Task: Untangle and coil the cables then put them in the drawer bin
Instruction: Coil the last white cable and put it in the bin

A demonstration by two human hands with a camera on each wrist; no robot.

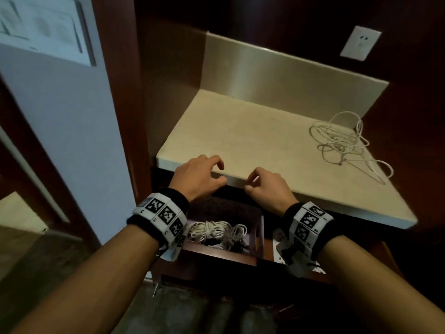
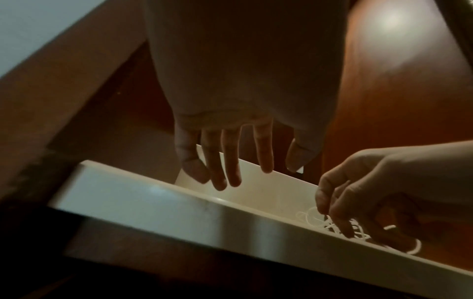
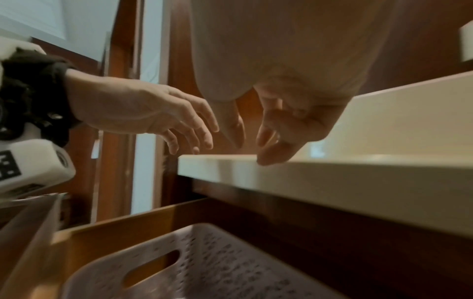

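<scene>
Head: tangled cable [image 1: 346, 143] right of hands [image 1: 231, 182]

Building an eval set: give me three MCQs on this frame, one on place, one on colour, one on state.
1. Where is the tangled cable?
A. in the bin
B. on the counter's right side
C. on the floor

2. What colour is it?
A. white
B. red
C. blue

3. How are the hands?
A. both grip a cable
B. left grips the bin
C. both hold nothing

Key: 1 B, it lies on the counter, far right. 2 A, white loops. 3 C, left hand and right hand hover at the counter edge, fingers loose; coiled cables already lie in the bin.
</scene>
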